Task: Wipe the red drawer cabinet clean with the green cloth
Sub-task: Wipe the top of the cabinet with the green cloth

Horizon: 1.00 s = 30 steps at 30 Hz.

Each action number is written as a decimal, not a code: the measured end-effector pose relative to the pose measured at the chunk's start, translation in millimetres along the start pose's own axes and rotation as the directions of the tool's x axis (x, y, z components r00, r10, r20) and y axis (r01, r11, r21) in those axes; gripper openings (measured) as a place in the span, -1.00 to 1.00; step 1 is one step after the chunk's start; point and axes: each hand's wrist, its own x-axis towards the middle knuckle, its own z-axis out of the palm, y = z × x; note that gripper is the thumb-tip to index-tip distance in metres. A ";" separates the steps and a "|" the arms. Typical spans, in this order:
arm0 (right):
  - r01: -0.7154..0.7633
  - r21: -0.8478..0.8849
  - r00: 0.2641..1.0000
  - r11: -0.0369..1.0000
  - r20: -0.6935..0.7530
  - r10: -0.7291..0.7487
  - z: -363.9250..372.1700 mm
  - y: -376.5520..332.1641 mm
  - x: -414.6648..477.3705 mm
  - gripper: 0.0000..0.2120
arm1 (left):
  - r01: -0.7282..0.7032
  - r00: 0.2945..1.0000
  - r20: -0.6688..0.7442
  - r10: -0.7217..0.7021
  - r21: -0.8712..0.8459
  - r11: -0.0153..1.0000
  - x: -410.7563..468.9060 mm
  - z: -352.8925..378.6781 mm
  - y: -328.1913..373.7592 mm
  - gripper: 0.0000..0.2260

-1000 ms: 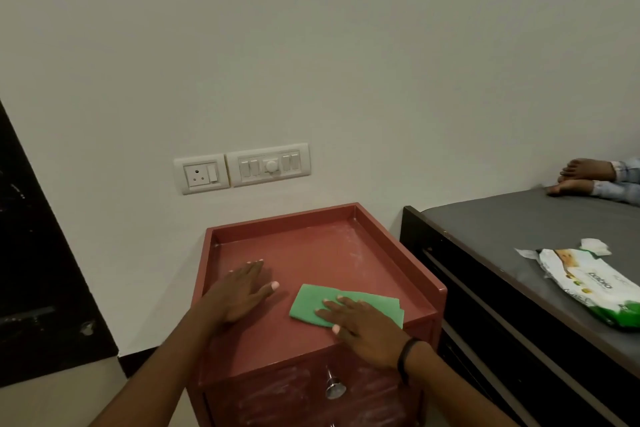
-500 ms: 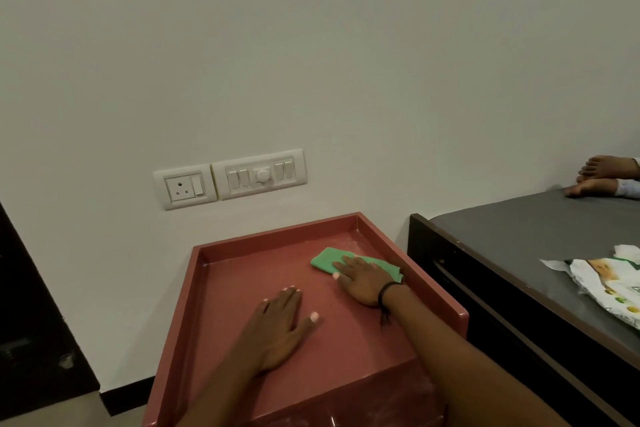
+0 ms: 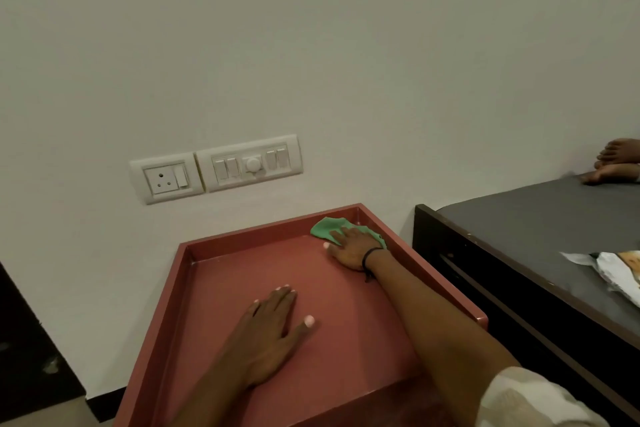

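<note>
The red drawer cabinet with its raised-rim top (image 3: 187, 274) fills the lower middle of the view, standing against the pale wall. The thin, soft green cloth (image 3: 327, 227) lies bunched in the tray's far corner at about one o'clock, touching the rear rim. The right hand (image 3: 349, 248) lies flat on the cloth, fingers spread and pressing down rather than pinching. The left hand (image 3: 273, 333) rests open, palm down and fingers splayed, on the bare red surface at about six o'clock, apparently steadying the cabinet. The cloth looks light and limp, likely to fold or ride up against the rim; a flat palm over its middle should drag it best, with fingertips working it into the corner seam. The red surface looks hard and smooth, so the cloth should slide easily.
</note>
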 end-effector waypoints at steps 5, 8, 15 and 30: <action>0.035 0.011 0.998 0.999 0.059 -0.036 -3.8 -11.1 -71.0 -0.43 | 0.002 1.000 0.020 -0.002 -0.021 1.000 -1.3 -1.2 0.9 0.00; 0.047 0.025 0.996 0.999 0.071 -0.048 -3.8 -23.2 -118.2 -0.44 | 0.018 1.000 0.014 -0.017 -0.040 0.999 -3.5 -3.1 3.9 -0.02; 0.080 0.053 0.995 0.995 0.060 -0.083 7.5 -51.0 -210.9 -0.48 | 0.035 0.999 -0.015 -0.038 -0.139 0.990 -14.5 -15.2 8.1 0.12; 0.165 0.068 0.982 0.984 0.078 -0.170 9.1 -73.9 -234.3 -0.05 | 0.031 0.997 -0.068 -0.023 0.125 0.992 -68.7 -91.8 -77.1 0.02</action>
